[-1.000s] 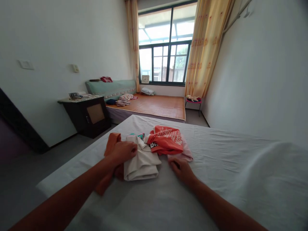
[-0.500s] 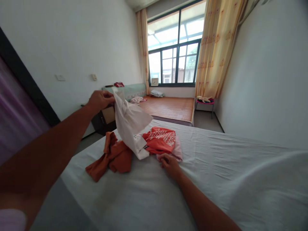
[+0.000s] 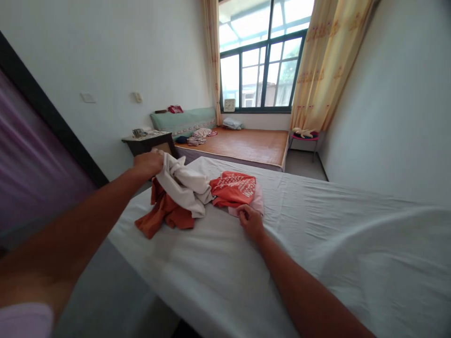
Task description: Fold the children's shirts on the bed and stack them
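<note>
Cream garment [image 3: 185, 185] bunched on bed [image 3: 317, 244] near its far-left edge, over rust cloth [image 3: 164, 211]; left hand [image 3: 148, 163] grips its top-left end. Red printed shirt [image 3: 234, 188] just right. Right hand [image 3: 249, 219] fingers curled, pinching pink cloth [image 3: 259, 205] edge.
</note>
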{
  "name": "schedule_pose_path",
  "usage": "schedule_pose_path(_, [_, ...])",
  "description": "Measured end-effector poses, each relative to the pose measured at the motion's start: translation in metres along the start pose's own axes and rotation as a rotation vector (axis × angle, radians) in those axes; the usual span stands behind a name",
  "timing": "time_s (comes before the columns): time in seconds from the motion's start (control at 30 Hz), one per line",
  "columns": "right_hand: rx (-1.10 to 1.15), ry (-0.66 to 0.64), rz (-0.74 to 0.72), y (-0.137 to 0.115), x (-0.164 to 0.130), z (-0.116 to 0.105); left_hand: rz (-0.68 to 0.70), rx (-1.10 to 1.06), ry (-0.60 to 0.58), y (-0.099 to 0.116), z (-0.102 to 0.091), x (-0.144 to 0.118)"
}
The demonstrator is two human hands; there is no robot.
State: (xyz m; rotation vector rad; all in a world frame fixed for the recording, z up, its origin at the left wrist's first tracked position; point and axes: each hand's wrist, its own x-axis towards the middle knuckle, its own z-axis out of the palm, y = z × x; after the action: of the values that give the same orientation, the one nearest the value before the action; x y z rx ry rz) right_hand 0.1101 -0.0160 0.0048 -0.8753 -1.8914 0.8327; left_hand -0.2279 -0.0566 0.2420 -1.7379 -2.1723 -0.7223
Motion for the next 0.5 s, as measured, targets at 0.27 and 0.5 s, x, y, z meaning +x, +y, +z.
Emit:
schedule_pose_path(0.27, [-0.211,-0.222,-0.122,-0.01,-0.008,0.009,0.702,0.042,-0.451,0.104,0.158,-0.055])
schedule_pose_path(0.5, [-0.166,-0.11,0.008,0.011,0.0,0.017,0.281,-0.312,-0.176,0.076,0.168,-0.016])
